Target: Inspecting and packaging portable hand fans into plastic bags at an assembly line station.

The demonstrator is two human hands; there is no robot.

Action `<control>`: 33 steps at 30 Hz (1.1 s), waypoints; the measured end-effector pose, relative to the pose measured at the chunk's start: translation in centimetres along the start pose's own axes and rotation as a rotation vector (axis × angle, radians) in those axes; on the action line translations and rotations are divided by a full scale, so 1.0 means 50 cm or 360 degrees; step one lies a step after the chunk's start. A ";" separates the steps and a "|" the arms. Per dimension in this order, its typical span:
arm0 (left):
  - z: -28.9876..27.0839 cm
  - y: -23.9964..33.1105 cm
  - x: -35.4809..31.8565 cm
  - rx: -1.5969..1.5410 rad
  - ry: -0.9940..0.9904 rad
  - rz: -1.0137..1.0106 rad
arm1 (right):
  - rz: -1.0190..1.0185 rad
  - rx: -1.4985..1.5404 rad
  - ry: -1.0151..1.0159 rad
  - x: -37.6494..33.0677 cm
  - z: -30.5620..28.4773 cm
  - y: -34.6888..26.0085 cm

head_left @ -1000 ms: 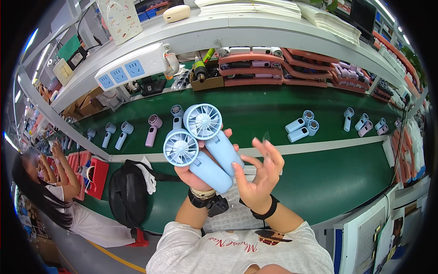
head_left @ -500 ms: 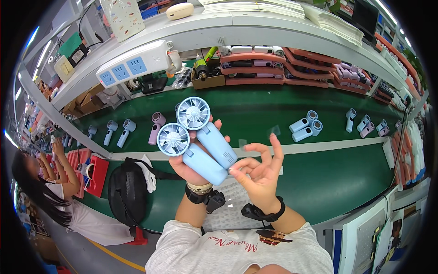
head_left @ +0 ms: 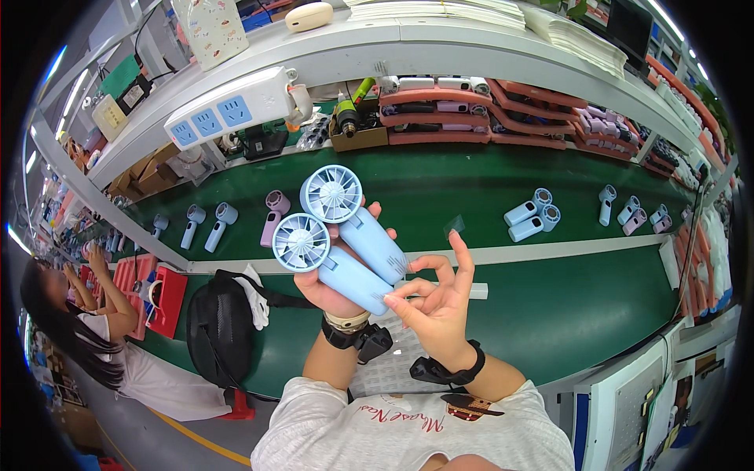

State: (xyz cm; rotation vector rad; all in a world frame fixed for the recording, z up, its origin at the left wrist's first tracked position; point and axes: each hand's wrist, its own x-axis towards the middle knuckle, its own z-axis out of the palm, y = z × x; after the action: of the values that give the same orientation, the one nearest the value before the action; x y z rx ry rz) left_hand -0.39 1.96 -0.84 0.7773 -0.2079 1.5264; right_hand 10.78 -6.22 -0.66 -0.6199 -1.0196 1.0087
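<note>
Two light blue handheld fans lie side by side in my left hand (head_left: 316,290), which is closed round their handles from beneath. The upper fan (head_left: 373,245) and the lower fan (head_left: 353,281) both point their round grilles up and left. Small dark print shows near their handle ends. My right hand (head_left: 441,318) has its thumb and forefinger pinched together at the lower fan's handle end; whatever is between them is too small to make out. Another finger is raised, with a small clear film (head_left: 454,226) at its tip. A pale printed sheet (head_left: 393,357) lies beneath my wrists.
On the green bench stand blue fans (head_left: 534,216) at right, others (head_left: 222,226) at left and a pink fan (head_left: 274,216). A black bag (head_left: 220,330) sits at left. Pink trays (head_left: 434,118) are stacked behind. A power strip (head_left: 228,110) hangs from the shelf. A person (head_left: 94,314) works at left.
My right hand has shifted slightly left along the handle ends. Of two clear films at its fingers, only one still shows there. The blue fans on the right of the bench have slid slightly right.
</note>
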 end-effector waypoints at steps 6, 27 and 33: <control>-0.003 -0.004 -0.003 0.0031 0.0028 0.0027 | -0.0037 -0.0038 0.0033 -0.004 -0.001 0.009; -0.048 -0.052 0.032 -0.0052 -0.0248 -0.0909 | -0.1097 -0.0905 0.0044 0.034 -0.065 0.019; -0.229 -0.162 0.111 0.2030 -0.0894 -0.1044 | -0.1146 -0.0811 -0.0011 0.041 -0.089 -0.012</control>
State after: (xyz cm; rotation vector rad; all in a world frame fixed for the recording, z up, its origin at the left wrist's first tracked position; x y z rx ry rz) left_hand 3.77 14.06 -8.83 2.0274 0.6395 0.6330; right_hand 15.40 -4.53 -1.22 -0.5859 -1.3814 0.1130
